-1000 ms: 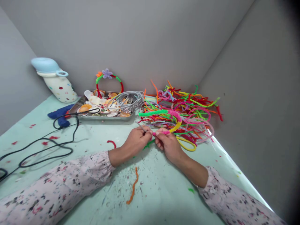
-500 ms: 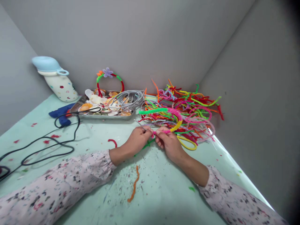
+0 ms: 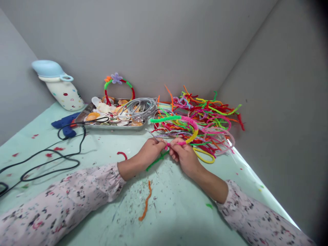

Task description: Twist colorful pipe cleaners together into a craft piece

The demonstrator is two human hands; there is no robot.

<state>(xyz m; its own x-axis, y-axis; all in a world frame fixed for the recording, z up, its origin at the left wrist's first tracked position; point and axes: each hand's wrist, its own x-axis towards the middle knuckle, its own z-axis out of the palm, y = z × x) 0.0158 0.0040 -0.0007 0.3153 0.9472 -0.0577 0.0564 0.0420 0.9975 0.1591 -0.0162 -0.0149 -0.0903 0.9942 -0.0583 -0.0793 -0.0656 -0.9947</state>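
A headband [image 3: 189,125] wrapped in green, pink and yellow pipe cleaner arches above the mint table [image 3: 169,212]. My left hand [image 3: 148,152] pinches its bare grey end. My right hand [image 3: 183,153] is closed on the pink-wrapped part beside it, fingertips almost touching the left hand's. A green pipe cleaner [image 3: 155,161] lies under my hands. Just behind them spreads a big heap of coloured pipe cleaners [image 3: 207,116].
A metal tray [image 3: 112,125] of shells and grey headbands [image 3: 139,107] stands at the back, a decorated headband [image 3: 118,83] behind it. A blue glue gun [image 3: 65,123] with black cord [image 3: 48,159] lies left, near a dotted bottle [image 3: 60,87]. An orange strand [image 3: 145,201] and scraps litter the table.
Both hands stay closed on the headband at the same spot; only the fingers shift slightly and the view drifts a little.
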